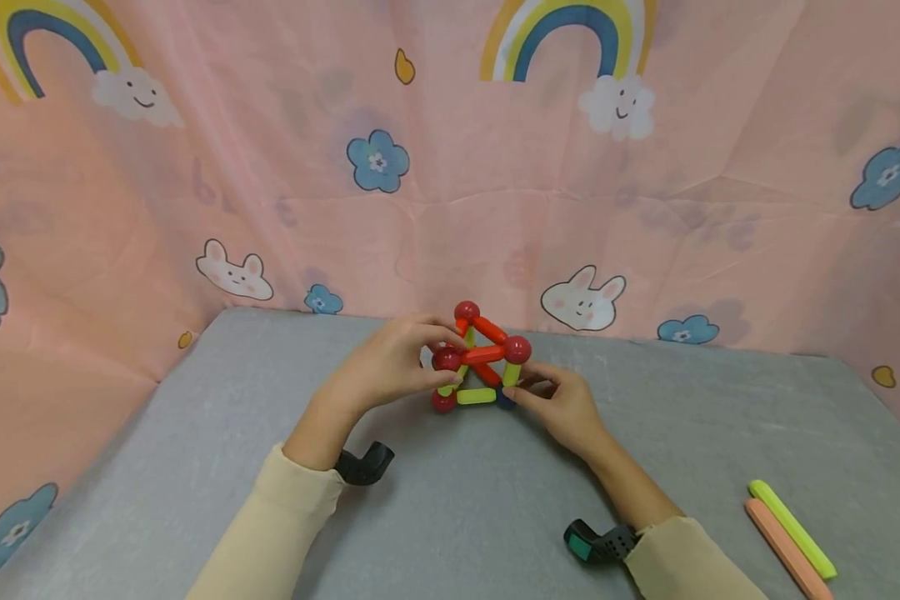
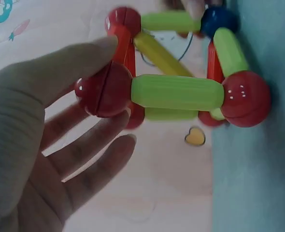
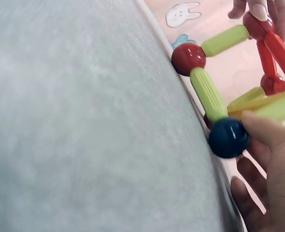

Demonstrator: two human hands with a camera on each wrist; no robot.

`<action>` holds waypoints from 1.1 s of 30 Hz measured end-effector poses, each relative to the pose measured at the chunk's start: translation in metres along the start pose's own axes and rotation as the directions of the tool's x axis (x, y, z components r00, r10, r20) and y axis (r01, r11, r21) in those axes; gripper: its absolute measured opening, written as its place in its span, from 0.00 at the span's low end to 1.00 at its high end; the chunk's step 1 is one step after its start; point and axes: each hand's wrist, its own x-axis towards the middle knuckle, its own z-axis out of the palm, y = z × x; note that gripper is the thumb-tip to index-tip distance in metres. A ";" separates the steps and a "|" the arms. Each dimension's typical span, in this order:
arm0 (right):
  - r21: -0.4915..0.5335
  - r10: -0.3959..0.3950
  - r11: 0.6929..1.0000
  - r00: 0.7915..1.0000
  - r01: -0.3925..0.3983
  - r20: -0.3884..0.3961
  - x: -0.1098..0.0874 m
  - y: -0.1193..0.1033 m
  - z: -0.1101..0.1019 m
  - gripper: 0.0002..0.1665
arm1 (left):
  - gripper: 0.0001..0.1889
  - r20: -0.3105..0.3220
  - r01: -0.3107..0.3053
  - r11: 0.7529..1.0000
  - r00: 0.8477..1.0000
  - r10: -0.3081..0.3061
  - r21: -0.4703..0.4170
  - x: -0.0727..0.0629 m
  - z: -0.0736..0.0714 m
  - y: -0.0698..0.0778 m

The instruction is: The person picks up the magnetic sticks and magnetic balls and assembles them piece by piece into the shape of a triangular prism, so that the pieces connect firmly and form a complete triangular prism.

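Note:
A frame of balls and short sticks from a building toy stands on the table, red sticks (image 1: 483, 355) forming a triangle at its top. My left hand (image 1: 390, 358) grips an upper red ball (image 2: 106, 89) between thumb and fingers, the other fingers spread below it. From that ball a green stick (image 2: 176, 92) runs down to a lower red ball (image 2: 246, 99). At the lower right corner my right hand (image 1: 566, 408) pinches the frame by the dark blue ball (image 3: 229, 137), its thumb against the ball. A yellow stick (image 2: 164, 55) slants through the frame.
Two longer sticks, one yellow-green (image 1: 791, 529) and one orange-pink (image 1: 787, 550), lie side by side on the grey table (image 1: 457, 517) at the right. Behind the table hangs a pink cloth (image 1: 457, 233) printed with rainbows, rabbits and flowers. Each wrist wears a black camera mount.

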 end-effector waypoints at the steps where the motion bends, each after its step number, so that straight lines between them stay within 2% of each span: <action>1: -0.006 0.008 1.000 1.000 -0.008 -0.019 0.001 0.000 0.000 0.16 | 0.16 -0.007 -0.016 1.000 1.000 0.016 0.013 0.000 0.002 0.002; 6: -0.025 0.054 0.998 0.995 -0.056 -0.087 0.002 0.000 -0.002 0.20 | 0.14 -0.062 -0.101 0.991 0.992 0.106 0.089 0.004 0.017 0.013; 10: -0.060 0.107 0.992 0.990 -0.113 -0.089 0.002 -0.002 -0.008 0.24 | 0.13 -0.093 -0.106 0.992 0.989 0.112 0.069 0.005 0.025 0.020; 16: -0.158 0.235 0.960 0.972 -0.232 -0.001 -0.005 -0.015 -0.033 0.28 | 0.13 -0.097 -0.077 0.997 0.992 0.080 0.030 0.006 0.027 0.020; 19: -0.226 0.246 0.948 0.967 -0.226 0.066 -0.014 -0.024 -0.052 0.29 | 0.13 -0.079 -0.075 0.997 0.994 0.076 0.022 0.005 0.027 0.020; 25: -0.375 0.208 0.916 0.969 -0.145 0.132 -0.048 -0.038 -0.099 0.30 | 0.13 -0.046 -0.050 0.999 0.998 0.049 -0.002 0.003 0.025 0.022; 33: -0.547 0.185 0.831 0.978 -0.105 0.093 -0.110 -0.033 -0.162 0.24 | 0.15 -0.026 -0.032 0.999 0.999 0.032 -0.017 0.004 0.023 0.023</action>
